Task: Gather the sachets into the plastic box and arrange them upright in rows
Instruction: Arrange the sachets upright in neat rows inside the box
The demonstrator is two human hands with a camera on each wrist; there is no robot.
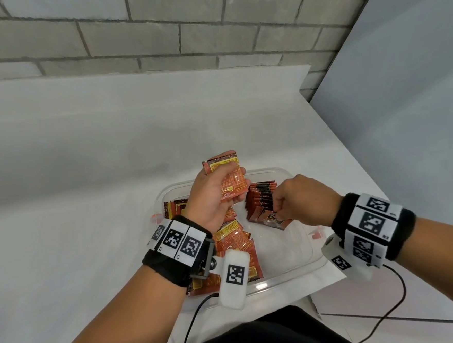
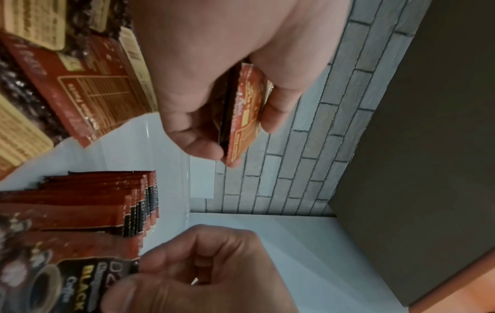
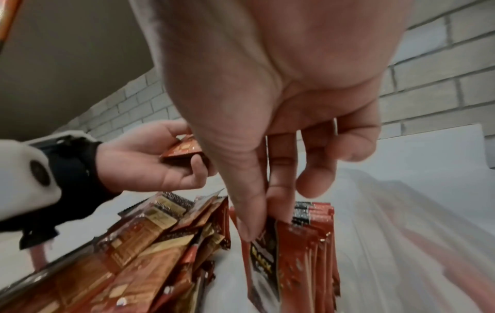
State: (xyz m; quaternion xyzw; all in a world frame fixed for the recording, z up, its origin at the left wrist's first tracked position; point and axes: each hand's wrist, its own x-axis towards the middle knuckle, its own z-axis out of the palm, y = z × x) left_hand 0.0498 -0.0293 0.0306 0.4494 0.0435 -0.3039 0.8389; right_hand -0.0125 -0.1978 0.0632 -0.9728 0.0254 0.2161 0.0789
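The clear plastic box (image 1: 279, 171) sits on the white table (image 1: 84, 154), close to the person. Inside the box, on its right side, a row of red sachets (image 1: 260, 195) stands upright. The right hand (image 1: 305, 200) pinches the top of the front sachet (image 3: 263, 260) in that row, thumb on one face and fingers on the other. This sachet shows a coffee cup and the word BLACK. On the left side of the box, a loose pile of sachets (image 1: 233, 248) lies flat and mixed up. Above the box, the left hand (image 1: 213, 196) holds a small stack of sachets (image 1: 227, 175), fingers curled round it. It looks like a few packets, but the count is hard to tell. Behind the table is a grey brick wall (image 1: 156, 29).
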